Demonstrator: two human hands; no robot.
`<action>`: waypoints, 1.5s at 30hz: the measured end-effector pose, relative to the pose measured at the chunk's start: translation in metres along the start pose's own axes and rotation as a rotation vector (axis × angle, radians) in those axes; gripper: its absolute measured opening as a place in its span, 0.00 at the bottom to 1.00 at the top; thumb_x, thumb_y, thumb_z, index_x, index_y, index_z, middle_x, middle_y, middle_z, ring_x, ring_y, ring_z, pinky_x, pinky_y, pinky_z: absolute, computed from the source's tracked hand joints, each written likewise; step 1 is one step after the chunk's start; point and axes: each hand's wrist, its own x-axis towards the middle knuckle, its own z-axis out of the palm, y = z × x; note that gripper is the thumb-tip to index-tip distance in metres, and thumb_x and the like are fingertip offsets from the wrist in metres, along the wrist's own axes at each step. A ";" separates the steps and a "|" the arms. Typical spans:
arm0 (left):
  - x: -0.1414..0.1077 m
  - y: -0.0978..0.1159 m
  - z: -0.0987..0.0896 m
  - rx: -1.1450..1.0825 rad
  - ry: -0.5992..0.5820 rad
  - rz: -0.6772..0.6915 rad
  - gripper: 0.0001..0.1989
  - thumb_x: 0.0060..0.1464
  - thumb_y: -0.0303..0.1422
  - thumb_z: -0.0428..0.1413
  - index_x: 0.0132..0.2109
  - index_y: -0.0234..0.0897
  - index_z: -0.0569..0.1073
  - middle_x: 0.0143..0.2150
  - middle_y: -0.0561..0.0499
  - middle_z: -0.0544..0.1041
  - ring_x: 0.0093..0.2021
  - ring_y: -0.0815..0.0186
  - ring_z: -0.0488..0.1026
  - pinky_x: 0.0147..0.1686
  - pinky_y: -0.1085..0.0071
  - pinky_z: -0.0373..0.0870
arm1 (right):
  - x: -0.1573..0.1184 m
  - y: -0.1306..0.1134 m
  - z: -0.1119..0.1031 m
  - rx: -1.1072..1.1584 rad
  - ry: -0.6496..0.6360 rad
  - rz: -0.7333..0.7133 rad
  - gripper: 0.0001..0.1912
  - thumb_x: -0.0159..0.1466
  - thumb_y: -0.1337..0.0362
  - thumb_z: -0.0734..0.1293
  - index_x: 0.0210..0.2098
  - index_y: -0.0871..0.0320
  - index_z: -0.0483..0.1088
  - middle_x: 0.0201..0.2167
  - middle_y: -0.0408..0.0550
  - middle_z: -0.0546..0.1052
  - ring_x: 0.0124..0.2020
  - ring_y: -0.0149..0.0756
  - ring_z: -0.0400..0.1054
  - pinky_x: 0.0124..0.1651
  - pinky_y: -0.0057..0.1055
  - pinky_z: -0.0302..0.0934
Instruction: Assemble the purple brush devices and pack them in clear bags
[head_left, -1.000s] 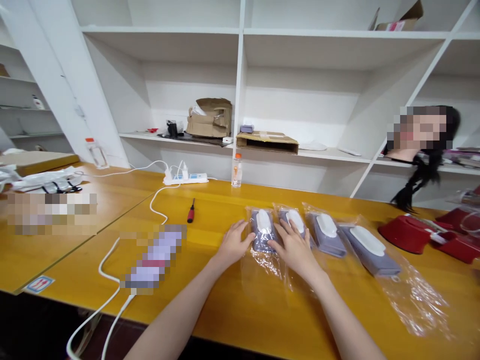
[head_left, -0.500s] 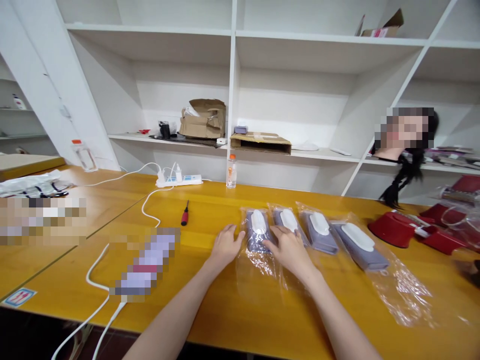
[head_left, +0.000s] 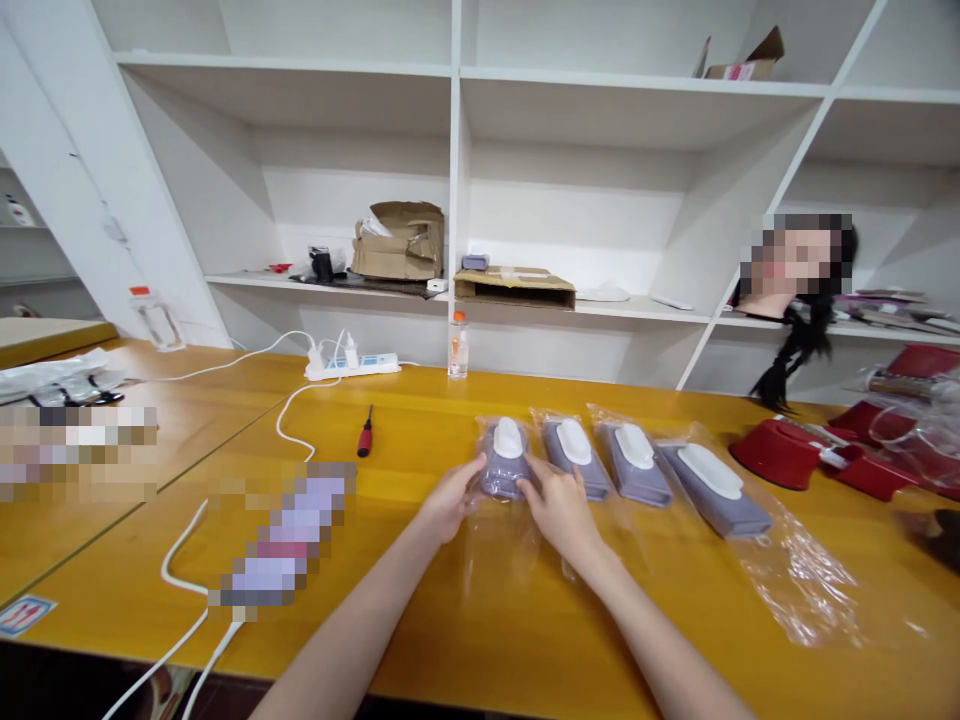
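Head view: the left hand (head_left: 450, 500) and right hand (head_left: 559, 510) lie open against a grey wipes packet with white lid in clear film (head_left: 504, 460), not clenched. Uneven pressure could skid the slick film across the yellow wooden bench (head_left: 487, 650).

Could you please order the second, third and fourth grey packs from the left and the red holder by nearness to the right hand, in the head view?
1. Second grey pack: beside the right hand
2. Third grey pack: rightward
3. Fourth grey pack: further right
4. Red holder: far right

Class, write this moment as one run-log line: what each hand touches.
left hand: bagged grey pack | right hand: same pack
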 end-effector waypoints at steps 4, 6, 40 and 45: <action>0.001 0.005 -0.001 -0.147 0.032 -0.048 0.20 0.50 0.46 0.50 0.42 0.36 0.70 0.41 0.45 0.75 0.34 0.66 0.72 0.35 0.70 0.68 | -0.002 -0.004 0.000 0.103 0.024 -0.081 0.19 0.61 0.66 0.57 0.52 0.60 0.63 0.45 0.55 0.74 0.46 0.44 0.68 0.52 0.44 0.55; 0.002 0.006 -0.002 -0.213 0.008 -0.114 0.22 0.49 0.48 0.51 0.42 0.35 0.71 0.39 0.45 0.76 0.33 0.65 0.73 0.34 0.70 0.69 | -0.003 -0.004 0.001 0.176 0.048 -0.158 0.20 0.61 0.67 0.57 0.52 0.60 0.64 0.47 0.55 0.73 0.46 0.42 0.68 0.49 0.39 0.59; 0.003 0.035 -0.026 -0.769 0.149 0.515 0.19 0.50 0.34 0.54 0.51 0.47 0.66 0.50 0.53 0.73 0.51 0.61 0.68 0.48 0.63 0.67 | -0.002 -0.003 0.011 0.315 -0.179 -0.129 0.11 0.58 0.64 0.57 0.31 0.58 0.70 0.19 0.43 0.73 0.21 0.32 0.64 0.28 0.27 0.54; 0.003 0.035 -0.025 -0.748 0.211 0.494 0.20 0.50 0.32 0.55 0.51 0.49 0.66 0.49 0.54 0.73 0.49 0.61 0.69 0.47 0.62 0.68 | 0.004 0.006 0.015 0.400 -0.227 0.018 0.09 0.57 0.63 0.58 0.25 0.57 0.67 0.19 0.41 0.72 0.15 0.29 0.63 0.23 0.26 0.55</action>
